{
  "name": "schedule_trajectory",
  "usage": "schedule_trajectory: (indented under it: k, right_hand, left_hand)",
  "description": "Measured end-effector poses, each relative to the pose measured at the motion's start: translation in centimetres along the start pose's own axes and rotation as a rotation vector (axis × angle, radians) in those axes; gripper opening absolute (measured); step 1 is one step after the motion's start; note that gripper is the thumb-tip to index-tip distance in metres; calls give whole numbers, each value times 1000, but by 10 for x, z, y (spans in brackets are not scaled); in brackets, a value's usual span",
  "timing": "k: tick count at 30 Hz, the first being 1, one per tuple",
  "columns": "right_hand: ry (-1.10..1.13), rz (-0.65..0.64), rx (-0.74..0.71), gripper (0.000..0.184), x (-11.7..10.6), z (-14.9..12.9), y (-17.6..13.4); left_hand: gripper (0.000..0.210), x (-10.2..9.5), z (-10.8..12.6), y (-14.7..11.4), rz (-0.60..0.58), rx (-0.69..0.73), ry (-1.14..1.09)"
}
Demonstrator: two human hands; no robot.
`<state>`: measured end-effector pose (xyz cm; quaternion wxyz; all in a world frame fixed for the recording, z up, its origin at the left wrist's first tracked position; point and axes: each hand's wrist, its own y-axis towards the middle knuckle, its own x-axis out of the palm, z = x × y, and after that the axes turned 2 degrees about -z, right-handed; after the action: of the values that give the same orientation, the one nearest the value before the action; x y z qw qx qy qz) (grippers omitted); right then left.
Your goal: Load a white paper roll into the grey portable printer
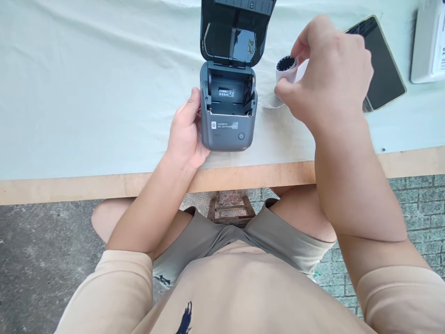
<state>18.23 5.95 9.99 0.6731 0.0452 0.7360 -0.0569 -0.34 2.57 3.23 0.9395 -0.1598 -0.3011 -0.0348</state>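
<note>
A dark grey label printer point(227, 132) faces me near the table's front edge, its lid point(234, 35) swung up and back. Inside, the paper bay shows a small printed sticker and no roll. My left hand point(187, 127) grips the printer's left side, thumb along the edge and fingers hidden beneath or behind it. To the right of the printer, my right hand point(330, 69) pinches a small white label roll point(285, 74) with a black core between thumb and fingers. The roll is held upright, close to the cloth, with a loose strip of its paper curling below.
A dark-screened phone point(382, 69) lies behind my right hand. A white box-shaped item point(429, 44) with a barcode label stands at the far right. Pale cloth point(86, 93) covers the table, leaving a bare wooden front edge point(253, 178). A wooden stool point(231, 208) shows below.
</note>
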Motion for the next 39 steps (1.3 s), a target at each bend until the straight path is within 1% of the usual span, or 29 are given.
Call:
schedule_trajectory:
  k: [2, 4, 7, 8, 10, 12, 13, 15, 17, 20, 22, 26, 34, 39]
  right_hand:
    - [15, 16, -3, 43, 2, 0, 1]
    - [30, 21, -9, 40, 4, 1, 2]
    - [72, 52, -46, 39, 4, 4, 1]
    - [106, 81, -91, 42, 2, 5, 0]
    - [191, 182, -229, 45, -6, 8, -5]
    - [252, 276, -374, 43, -17, 8, -13]
    - [261, 301, -432, 41, -23, 6, -18]
    - [240, 266, -507, 37, -31, -2, -28]
    - [165, 172, -529, 36, -34, -14, -35]
    - [9, 46, -538, 43, -28, -32, -38]
    - [-76, 17, -552, 41, -22, -39, -36]
    - [-146, 14, -528, 34, -12, -44, -34]
    - [6, 107, -556, 36, -2, -42, -32]
    - [30, 34, -557, 32, -5, -37, -32]
  left_hand:
    - [36, 0, -1, 1, 21, -9, 21]
    - [38, 0, -2, 1, 32, -2, 22]
    - [40, -1, -2, 1, 7, 8, 4]
    - [40, -1, -2, 1, -4, 10, -1]
    - [39, -1, -2, 1, -15, 10, 0]
    - [39, 0, -2, 1, -4, 13, 13]
    - [39, 0, -2, 1, 11, 12, 26]
    - [38, 1, -2, 0, 42, 5, 53]
    - [36, 2, -3, 0, 41, 5, 50]
    - [36, 3, -4, -1, -10, 29, -6]
    - [34, 3, -5, -1, -22, 46, -10]
    - [34, 4, -5, -1, -11, 67, 24]
    - [35, 1, -7, -1, -8, 61, -18]
    - [32, 0, -7, 0, -18, 49, -3]
